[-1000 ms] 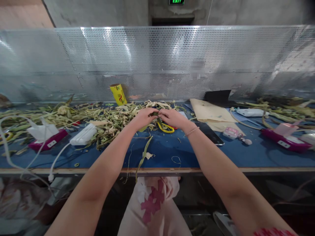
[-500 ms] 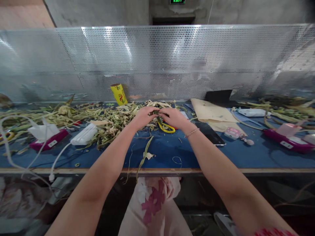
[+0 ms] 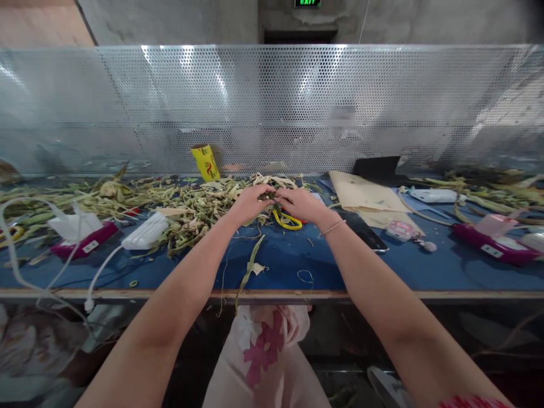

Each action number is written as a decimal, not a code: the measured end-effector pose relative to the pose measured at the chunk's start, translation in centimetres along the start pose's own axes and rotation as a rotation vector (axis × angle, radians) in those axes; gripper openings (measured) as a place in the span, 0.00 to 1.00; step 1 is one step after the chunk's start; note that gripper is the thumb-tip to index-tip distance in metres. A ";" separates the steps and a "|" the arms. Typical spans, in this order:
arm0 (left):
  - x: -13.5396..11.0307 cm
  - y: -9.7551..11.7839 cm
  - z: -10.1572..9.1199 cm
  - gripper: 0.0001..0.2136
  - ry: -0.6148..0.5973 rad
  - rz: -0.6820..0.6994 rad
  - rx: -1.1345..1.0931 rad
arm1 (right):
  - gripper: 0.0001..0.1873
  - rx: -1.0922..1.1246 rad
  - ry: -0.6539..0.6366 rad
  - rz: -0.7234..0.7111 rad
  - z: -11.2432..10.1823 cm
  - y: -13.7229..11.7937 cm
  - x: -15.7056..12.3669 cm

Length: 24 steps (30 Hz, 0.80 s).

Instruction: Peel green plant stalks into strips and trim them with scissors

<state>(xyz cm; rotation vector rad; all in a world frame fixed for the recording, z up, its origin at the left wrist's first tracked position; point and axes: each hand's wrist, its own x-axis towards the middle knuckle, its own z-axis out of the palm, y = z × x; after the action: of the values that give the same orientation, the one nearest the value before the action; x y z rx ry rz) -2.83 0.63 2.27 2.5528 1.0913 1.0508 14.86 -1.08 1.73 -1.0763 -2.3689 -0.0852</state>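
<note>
Both hands meet at the middle of the blue table (image 3: 284, 266), with a small dark green plant piece (image 3: 269, 196) between their fingertips. My left hand (image 3: 251, 203) is closed in a pinch on its left side. My right hand (image 3: 302, 205), a bracelet at its wrist, pinches the same piece from the right; its exact shape is partly hidden by the fingers. Just below lies a yellow loop (image 3: 289, 225), like a scissors handle, apart from the fingers. A heap of dried leaves and stalks (image 3: 199, 212) spreads behind and left of my hands.
A yellow tube (image 3: 205, 163) stands at the back. Left are a white power bank (image 3: 145, 231) and a purple power strip (image 3: 91, 242) with cables. To the right are a dark phone (image 3: 365, 231), brown paper (image 3: 361, 192) and a pink case (image 3: 400, 230). A perforated metal screen (image 3: 238, 102) closes the back.
My fingers have shifted slightly around the plant piece, and the right fingers lie a little flatter. Everything on the table stays where it was.
</note>
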 end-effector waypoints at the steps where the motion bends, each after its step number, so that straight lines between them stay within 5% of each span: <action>1: 0.0 0.0 0.0 0.11 0.006 -0.010 -0.008 | 0.13 0.012 0.006 0.008 0.0 -0.1 0.0; 6: 0.0 0.1 0.4 0.13 0.068 -0.095 -0.152 | 0.12 0.034 0.064 0.074 0.3 -0.3 0.3; 14: 0.4 -0.5 1.5 0.12 0.164 -0.228 -0.778 | 0.10 -0.061 0.176 0.077 1.8 0.9 0.8; 20: 0.3 0.2 1.3 0.17 0.238 -0.389 -1.057 | 0.11 -0.052 0.534 0.176 0.7 -0.1 0.3; 24: 0.5 0.1 0.9 0.18 0.365 -0.469 -1.137 | 0.10 0.116 0.394 0.238 0.9 0.1 0.4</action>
<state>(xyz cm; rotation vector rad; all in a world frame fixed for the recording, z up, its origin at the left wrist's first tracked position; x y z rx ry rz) -1.98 1.00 1.92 1.1906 0.7343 1.4365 14.28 -0.51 1.19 -1.1572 -1.8628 -0.0659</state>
